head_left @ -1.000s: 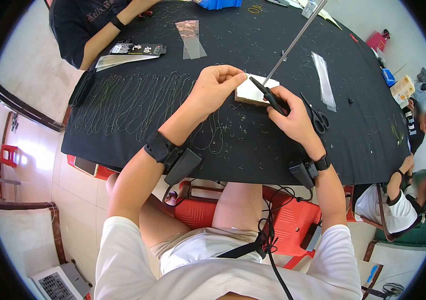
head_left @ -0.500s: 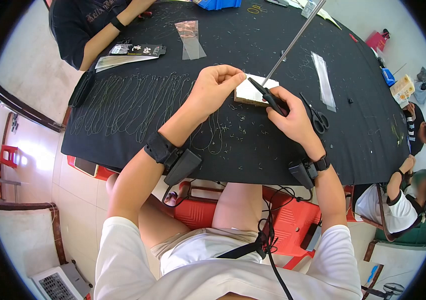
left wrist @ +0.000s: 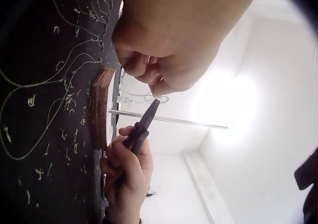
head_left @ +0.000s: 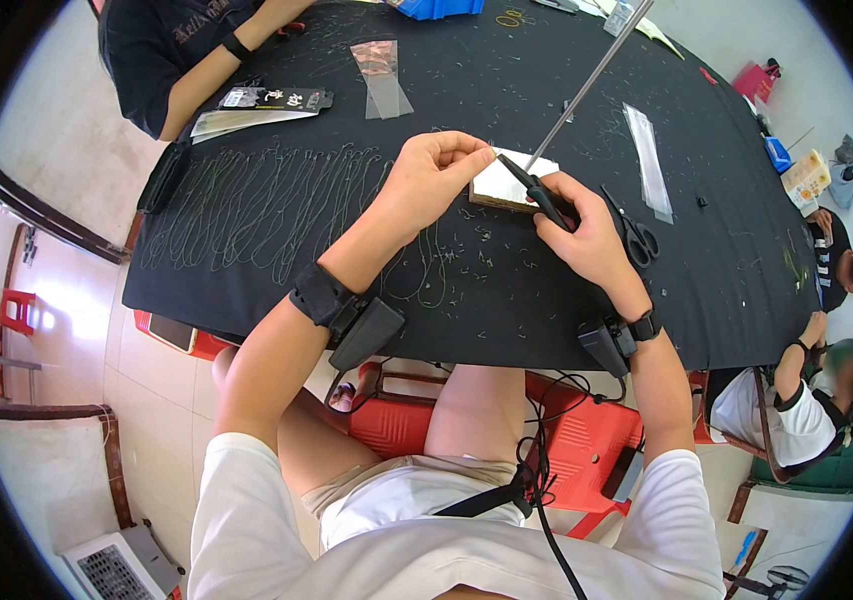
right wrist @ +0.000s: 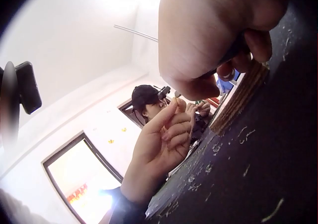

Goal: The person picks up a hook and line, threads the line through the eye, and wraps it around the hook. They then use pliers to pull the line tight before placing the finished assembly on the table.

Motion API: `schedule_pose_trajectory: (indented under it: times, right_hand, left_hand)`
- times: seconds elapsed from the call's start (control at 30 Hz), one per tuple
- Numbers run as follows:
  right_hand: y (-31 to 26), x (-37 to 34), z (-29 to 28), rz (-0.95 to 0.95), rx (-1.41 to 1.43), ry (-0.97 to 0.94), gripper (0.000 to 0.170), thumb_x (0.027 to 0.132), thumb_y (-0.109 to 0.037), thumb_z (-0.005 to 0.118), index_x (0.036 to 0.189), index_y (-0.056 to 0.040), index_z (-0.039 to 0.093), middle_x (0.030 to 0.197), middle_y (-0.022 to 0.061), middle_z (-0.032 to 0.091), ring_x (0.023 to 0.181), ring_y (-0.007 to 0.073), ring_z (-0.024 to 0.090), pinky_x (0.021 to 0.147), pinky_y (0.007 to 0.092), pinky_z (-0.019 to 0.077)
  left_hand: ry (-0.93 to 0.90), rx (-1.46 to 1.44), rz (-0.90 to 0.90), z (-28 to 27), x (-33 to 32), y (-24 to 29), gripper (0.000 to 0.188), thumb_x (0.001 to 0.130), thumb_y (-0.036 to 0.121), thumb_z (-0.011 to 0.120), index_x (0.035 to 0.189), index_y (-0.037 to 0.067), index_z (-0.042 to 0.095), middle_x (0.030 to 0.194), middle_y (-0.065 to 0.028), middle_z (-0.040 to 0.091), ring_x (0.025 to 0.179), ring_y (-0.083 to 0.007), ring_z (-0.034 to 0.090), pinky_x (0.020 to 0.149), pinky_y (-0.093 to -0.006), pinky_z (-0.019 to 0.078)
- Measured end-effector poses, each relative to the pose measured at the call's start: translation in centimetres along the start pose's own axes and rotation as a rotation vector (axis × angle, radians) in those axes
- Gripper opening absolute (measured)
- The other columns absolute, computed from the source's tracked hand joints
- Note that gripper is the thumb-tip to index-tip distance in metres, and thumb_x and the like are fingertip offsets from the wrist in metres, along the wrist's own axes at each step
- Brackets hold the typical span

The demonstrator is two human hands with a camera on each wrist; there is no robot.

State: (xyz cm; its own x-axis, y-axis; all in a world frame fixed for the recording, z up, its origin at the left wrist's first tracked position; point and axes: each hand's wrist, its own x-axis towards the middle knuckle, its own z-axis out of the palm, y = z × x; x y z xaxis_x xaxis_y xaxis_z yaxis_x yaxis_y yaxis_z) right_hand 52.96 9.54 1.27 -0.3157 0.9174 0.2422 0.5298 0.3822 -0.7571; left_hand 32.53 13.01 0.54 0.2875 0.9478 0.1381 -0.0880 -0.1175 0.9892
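Note:
My left hand [head_left: 428,178] pinches the end of a thin line between thumb and forefinger, above the left side of a white-topped block [head_left: 506,183]. The line is barely visible in the head view; a fine loop [left wrist: 158,99] shows at the fingertips in the left wrist view. In my right hand [head_left: 586,228] is a black hand tool [left wrist: 149,115] with a tapered tip, its handles mostly covered by the fingers. Its tip points up at the left fingertips, very close to them. A thin metal rod [head_left: 586,88] rises slantwise from the block, behind the tool.
Scissors [head_left: 638,238] lie right of my right hand. Many looped lines [head_left: 266,205] spread across the black tablecloth [head_left: 546,320] at left, with clippings scattered around. Clear plastic sleeves [head_left: 649,165], a black package [head_left: 276,98] and a blue bin [head_left: 436,8] lie farther out. Other people sit around.
Both hands stay almost still, with the tool tip held close to the left fingertips. At the right, a seated person's head and arm have shifted slightly.

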Motion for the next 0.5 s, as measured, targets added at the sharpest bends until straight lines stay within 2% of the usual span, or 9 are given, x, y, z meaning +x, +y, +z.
schedule_pose_trajectory:
  times: [0.5]
  right_hand:
    - [-0.05, -0.05, 0.09, -0.009, 0.011, 0.005, 0.018, 0.071, -0.007, 0.055, 0.088, -0.0017, 0.052, 0.062, -0.0011, 0.042, 0.056, 0.0057, 0.035, 0.050, 0.0216, 0.0298]
  left_hand:
    - [0.018, 0.012, -0.013, 0.02, -0.04, 0.03, 0.021, 0.085, 0.018, 0.058, 0.096, 0.001, 0.060, 0.065, 0.0057, 0.051, 0.049, 0.0009, 0.033, 0.042, -0.0159, 0.0223]
